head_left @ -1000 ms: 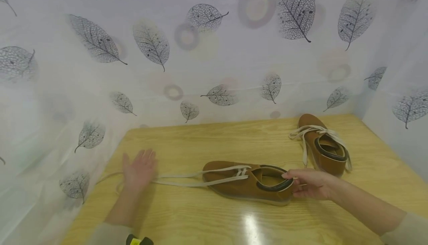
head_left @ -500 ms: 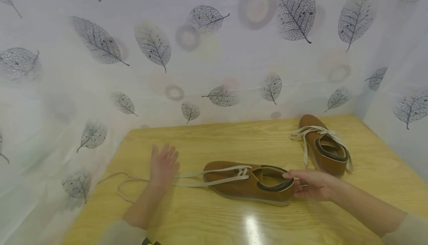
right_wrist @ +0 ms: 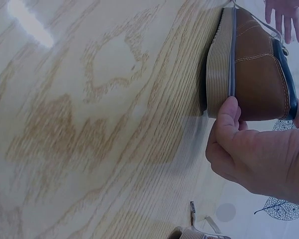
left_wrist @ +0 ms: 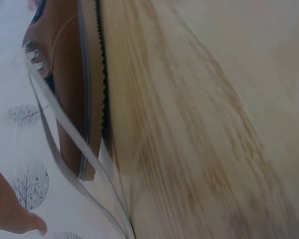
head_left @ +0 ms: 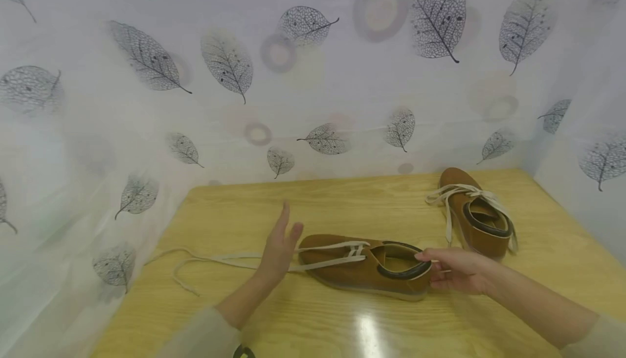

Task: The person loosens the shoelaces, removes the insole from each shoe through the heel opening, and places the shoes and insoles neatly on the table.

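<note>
A brown shoe [head_left: 337, 279] lies sole down on the wooden table, its toe to the left and its dark-collared opening to the right. My right hand [head_left: 457, 270] grips its heel; in the right wrist view the thumb [right_wrist: 228, 112] presses low on the back of it. Two pale laces [head_left: 235, 260] run from the eyelets leftward across the table, their loose ends lying at the far left. Over the laces, just left of the toe, my left hand [head_left: 279, 249] is held with its fingers extended and holds nothing. In the left wrist view the laces [left_wrist: 74, 132] hang past the toe.
A second brown shoe [head_left: 457, 219], its laces tied in a bow, stands at the back right, behind my right hand. A white sheet [head_left: 323, 86] printed with leaves encloses the back and sides of the wooden table [head_left: 244, 206].
My left hand has moved right along the laces, from near their loose ends to beside the toe, and has turned. The right hand and the shoe have stayed in place.
</note>
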{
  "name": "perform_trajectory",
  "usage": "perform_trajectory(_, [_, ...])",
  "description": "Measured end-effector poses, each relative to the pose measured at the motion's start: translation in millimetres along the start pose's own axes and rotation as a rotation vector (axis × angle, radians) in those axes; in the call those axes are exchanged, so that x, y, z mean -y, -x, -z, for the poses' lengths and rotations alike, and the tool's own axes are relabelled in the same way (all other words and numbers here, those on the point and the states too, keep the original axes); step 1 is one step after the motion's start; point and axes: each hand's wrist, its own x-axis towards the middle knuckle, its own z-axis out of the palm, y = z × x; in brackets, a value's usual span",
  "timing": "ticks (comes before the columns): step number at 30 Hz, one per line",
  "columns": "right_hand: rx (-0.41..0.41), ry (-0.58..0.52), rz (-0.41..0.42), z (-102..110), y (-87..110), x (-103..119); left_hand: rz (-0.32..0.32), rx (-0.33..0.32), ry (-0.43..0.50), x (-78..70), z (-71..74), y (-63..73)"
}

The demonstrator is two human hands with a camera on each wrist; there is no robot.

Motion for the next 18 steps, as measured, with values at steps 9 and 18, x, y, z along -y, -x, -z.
perform_trajectory(9, [0.018, 0.001, 0.002, 2.4, -0.5, 0.5, -0.399, 0.055, -0.726, -3.6, -29.4, -1.0])
perform_trajectory(18, [0.015, 0.007, -0.001, 2.2, -2.6, 0.0, -0.375, 0.285, -1.085, -2.2, -49.6, -5.6])
